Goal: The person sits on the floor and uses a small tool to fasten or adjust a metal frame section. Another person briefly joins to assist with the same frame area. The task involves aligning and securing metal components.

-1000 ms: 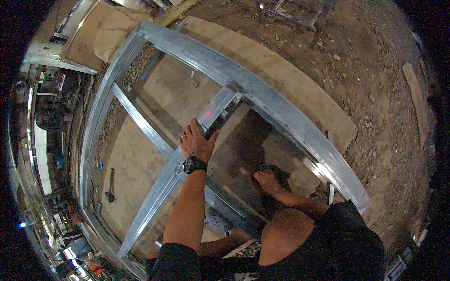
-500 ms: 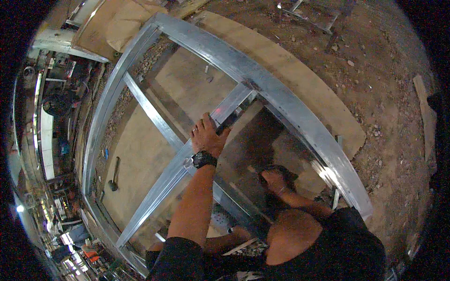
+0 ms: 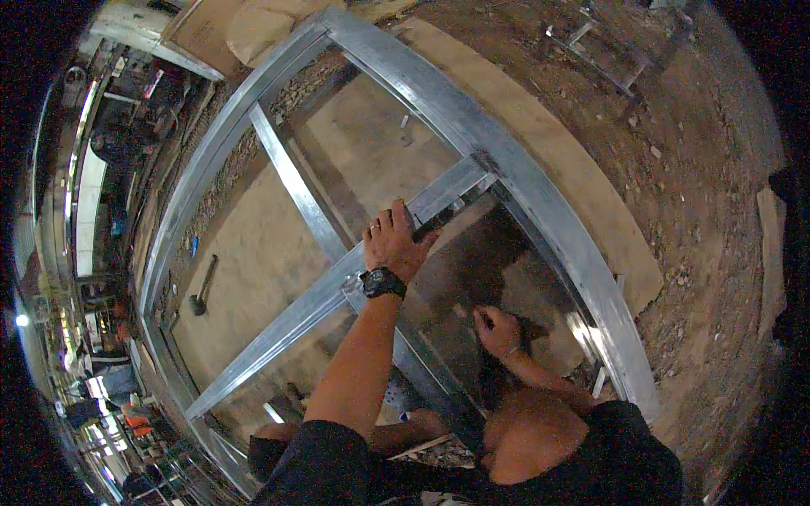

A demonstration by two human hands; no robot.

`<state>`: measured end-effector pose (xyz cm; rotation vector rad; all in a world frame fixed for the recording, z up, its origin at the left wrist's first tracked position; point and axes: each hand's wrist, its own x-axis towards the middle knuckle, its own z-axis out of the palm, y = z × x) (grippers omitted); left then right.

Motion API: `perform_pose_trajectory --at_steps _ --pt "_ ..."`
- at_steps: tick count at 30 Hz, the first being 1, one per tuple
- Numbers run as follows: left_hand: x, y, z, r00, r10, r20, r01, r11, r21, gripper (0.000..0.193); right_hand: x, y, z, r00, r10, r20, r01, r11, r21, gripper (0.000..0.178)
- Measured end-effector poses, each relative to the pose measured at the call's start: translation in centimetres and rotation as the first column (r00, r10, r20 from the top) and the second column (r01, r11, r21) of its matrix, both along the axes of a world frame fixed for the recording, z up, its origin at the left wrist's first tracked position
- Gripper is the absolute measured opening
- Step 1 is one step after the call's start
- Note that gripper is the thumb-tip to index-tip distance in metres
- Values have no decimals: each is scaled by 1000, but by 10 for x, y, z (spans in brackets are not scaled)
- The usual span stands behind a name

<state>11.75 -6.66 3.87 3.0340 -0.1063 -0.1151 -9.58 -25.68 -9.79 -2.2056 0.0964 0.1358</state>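
A large silvery metal frame [image 3: 527,156] lies in front of me, with crossbars meeting near its middle. My left hand [image 3: 396,244], a watch on its wrist, rests on the long crossbar [image 3: 295,308] just beyond that joint. Its fingers are stretched over the metal and its thumb is apart. My right hand [image 3: 499,333] is inside the near right opening of the frame, low beside my leg. The fingers there are curled together; whether something small is between them I cannot make out. A thinner crossbar [image 3: 297,185] runs from the joint to the far left side.
A mallet [image 3: 203,287] lies on the tan board [image 3: 232,253] under the frame. Stony dirt ground [image 3: 700,228] spreads to the right, with a small metal stand [image 3: 595,51] at the far right. Cluttered equipment lines the left edge. My bent knee [image 3: 536,430] is near the frame.
The view has shifted, so the frame sits a little differently in it. My left hand stays on the crossbar. My right hand has turned, and its curled fingers show more plainly.
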Motion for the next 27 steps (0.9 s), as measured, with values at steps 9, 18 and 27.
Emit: perform_pose_trajectory --at_steps 9,18,27 --pt "1 -5 0 1000 -5 18 5 1000 -23 84 183 19 58 927 -331 176 273 918 286 31" --pt "-7 16 -10 1000 0 27 1 998 -58 92 194 38 59 954 -289 77 260 929 264 25" --pt "-31 43 13 982 157 -106 -152 987 53 93 171 73 71 980 -163 113 113 927 357 24"
